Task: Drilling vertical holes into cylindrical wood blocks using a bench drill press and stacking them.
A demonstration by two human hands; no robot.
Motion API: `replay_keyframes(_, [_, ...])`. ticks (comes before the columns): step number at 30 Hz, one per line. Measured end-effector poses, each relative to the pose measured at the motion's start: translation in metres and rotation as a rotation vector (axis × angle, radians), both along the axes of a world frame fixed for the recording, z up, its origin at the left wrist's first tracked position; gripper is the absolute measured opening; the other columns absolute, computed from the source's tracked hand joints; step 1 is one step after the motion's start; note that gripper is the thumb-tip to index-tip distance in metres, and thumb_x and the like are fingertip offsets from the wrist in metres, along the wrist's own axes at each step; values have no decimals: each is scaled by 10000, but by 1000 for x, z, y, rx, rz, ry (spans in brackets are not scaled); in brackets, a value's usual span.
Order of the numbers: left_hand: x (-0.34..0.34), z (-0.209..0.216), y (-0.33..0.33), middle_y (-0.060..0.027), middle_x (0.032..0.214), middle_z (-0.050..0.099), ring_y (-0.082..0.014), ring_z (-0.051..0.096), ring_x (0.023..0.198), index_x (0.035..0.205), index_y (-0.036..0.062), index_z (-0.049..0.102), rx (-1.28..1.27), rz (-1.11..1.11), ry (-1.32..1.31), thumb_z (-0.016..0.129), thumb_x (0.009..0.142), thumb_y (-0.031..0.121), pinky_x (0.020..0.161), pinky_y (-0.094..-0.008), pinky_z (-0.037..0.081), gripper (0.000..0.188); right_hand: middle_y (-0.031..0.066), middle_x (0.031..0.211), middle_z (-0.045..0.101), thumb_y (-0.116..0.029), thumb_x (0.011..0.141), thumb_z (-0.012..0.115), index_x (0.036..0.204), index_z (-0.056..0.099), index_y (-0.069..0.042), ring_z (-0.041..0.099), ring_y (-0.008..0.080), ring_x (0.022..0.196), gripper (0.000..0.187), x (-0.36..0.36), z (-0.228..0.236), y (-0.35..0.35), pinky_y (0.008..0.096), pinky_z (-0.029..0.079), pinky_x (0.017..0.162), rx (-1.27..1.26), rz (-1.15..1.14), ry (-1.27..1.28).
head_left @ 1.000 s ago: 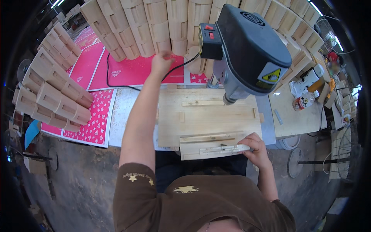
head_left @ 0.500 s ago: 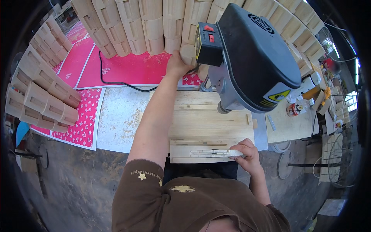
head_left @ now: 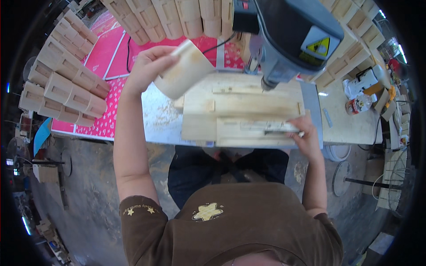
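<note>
Wooden box lifted beside the drill press

The left hand [head_left: 148,66] grips a wooden box [head_left: 184,71] above the tabletop [head_left: 159,119]; the right hand [head_left: 306,135] presses on the wooden jig [head_left: 242,113] under the drill press [head_left: 293,31].

Pale raw wood block [head_left: 186,71], matt; wooden jig [head_left: 242,113]; drill press [head_left: 293,31] smooth plastic.

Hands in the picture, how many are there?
2. The left hand holds a wooden block above the table; the right hand rests on the wooden jig. No others visible.
</note>
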State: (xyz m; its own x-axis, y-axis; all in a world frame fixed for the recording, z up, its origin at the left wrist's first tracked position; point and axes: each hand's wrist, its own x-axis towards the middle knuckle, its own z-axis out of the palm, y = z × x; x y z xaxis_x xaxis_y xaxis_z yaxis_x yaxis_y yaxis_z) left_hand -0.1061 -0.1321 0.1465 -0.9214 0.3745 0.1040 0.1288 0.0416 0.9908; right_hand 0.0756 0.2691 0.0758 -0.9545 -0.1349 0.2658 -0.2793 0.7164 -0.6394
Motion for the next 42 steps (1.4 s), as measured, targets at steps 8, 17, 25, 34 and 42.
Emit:
replay_keyframes(8, [58,-50,49,-108,932,685,-127,627,839,1060,-58,649,-364,-352,-190,763,737,159,773,-242,487,406,82,898,625,-43,706,722,975,651,-25,581,244,882,279,-38,1,-2,324,457,790,-75,127,-32])
replay_keyframes(17, [61,-49,68,-119,955,686,-146,634,857,1056,-42,660,-488,-384,-161,788,714,216,816,-260,477,447,42,897,619,-69,749,719,1000,652,-39,571,193,893,262,-30,-4,6,298,448,819,-126,80,-119])
replay_keyframes(25, [64,-89,99,-88,940,679,-132,606,870,1041,-11,667,-204,-226,-172,660,832,305,825,-267,447,378,57,898,615,-84,745,722,1006,647,-43,560,223,915,274,-32,-6,6,314,437,832,-122,83,-123])
replay_keyframes(34, [132,-133,133,-106,1127,540,-193,485,1012,1109,-5,542,-1,649,215,409,969,344,880,-332,361,398,102,893,606,-96,687,727,987,636,-43,530,307,881,318,-8,-15,-21,368,431,787,61,-12,210])
replay_keyframes(42, [165,-133,142,-103,1131,518,-280,453,1077,1167,33,562,-371,524,548,783,651,282,929,-407,291,614,98,901,632,-80,678,737,1002,640,-51,548,297,886,340,-32,-21,-6,357,440,783,116,-148,266])
